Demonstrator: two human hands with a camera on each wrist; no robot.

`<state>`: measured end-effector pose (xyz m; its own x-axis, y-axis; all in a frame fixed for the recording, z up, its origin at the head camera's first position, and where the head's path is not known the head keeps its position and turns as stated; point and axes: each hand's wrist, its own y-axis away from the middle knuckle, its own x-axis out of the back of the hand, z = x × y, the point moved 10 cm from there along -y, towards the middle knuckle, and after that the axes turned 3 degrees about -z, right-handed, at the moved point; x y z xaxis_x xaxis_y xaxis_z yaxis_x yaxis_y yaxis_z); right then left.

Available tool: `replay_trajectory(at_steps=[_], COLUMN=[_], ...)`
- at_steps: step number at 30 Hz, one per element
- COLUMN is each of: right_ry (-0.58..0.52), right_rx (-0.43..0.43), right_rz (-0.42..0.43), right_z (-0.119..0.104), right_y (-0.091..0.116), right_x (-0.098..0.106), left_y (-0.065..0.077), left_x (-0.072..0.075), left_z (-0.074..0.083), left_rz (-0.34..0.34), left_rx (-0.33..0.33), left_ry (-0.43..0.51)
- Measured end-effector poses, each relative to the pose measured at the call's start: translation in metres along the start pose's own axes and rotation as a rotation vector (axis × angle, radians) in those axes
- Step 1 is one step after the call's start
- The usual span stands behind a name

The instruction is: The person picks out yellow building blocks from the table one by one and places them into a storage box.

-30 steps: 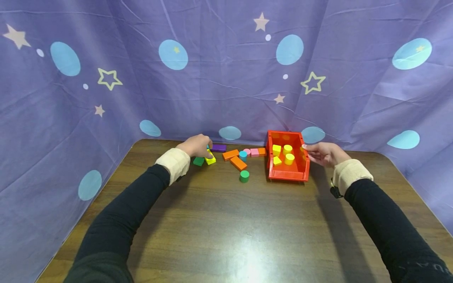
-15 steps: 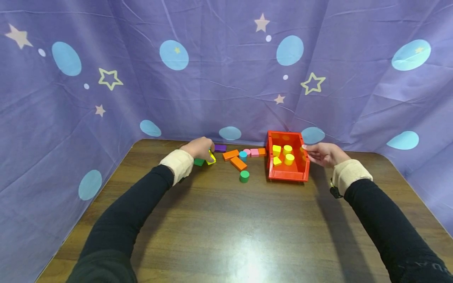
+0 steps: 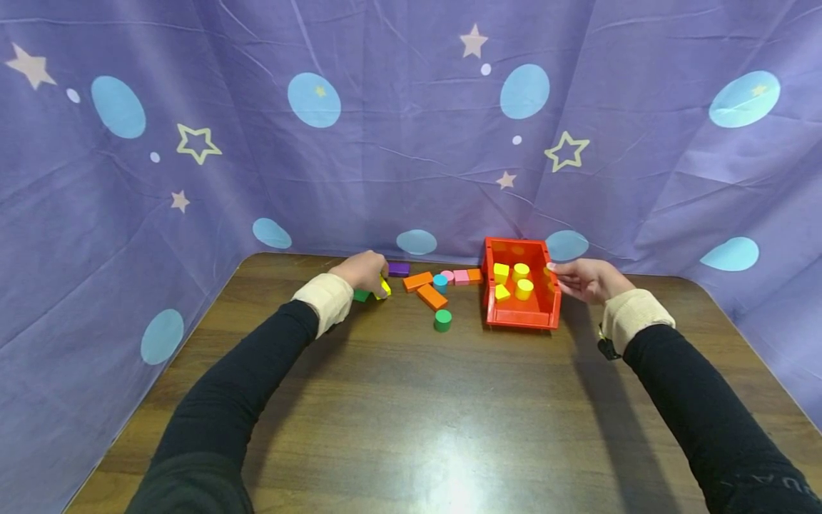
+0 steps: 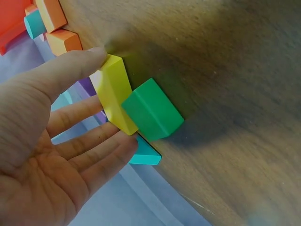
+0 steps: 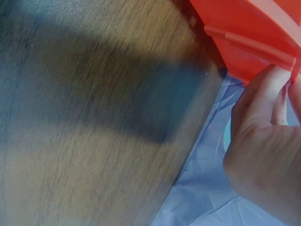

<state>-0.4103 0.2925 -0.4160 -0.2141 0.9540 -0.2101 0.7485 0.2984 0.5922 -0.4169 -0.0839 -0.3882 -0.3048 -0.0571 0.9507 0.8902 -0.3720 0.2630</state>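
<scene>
My left hand is at the back of the table, holding a long yellow block between thumb and fingers. In the left wrist view the thumb tip lies at one end of the block and the fingertips at its far side. A green block lies right against the yellow one, and a turquoise block shows past the fingertips. On the right, my right hand pinches the side wall of a red plastic bin. Several yellow pieces, cubes and cylinders among them, sit inside the bin.
Between the left hand and the bin lie orange blocks, a purple block, a blue cylinder, a pink block and a green cylinder. A purple patterned cloth rises behind the wooden table.
My left hand has moved slightly right and closed in on the yellow block, covering more of it. The right hand and the bin have stayed in place.
</scene>
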Motion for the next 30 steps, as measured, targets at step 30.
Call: replay_trajectory(at_steps=[30], right_ry=[-0.013], right_rx=[-0.020], right_rz=[0.005], right_z=[0.0015], right_y=[-0.0006], right_x=[0.0013], left_y=[-0.0044], left_x=[0.0009], left_z=[0.0009], left_rz=[0.023], left_rx=[-0.016], left_ry=[0.023])
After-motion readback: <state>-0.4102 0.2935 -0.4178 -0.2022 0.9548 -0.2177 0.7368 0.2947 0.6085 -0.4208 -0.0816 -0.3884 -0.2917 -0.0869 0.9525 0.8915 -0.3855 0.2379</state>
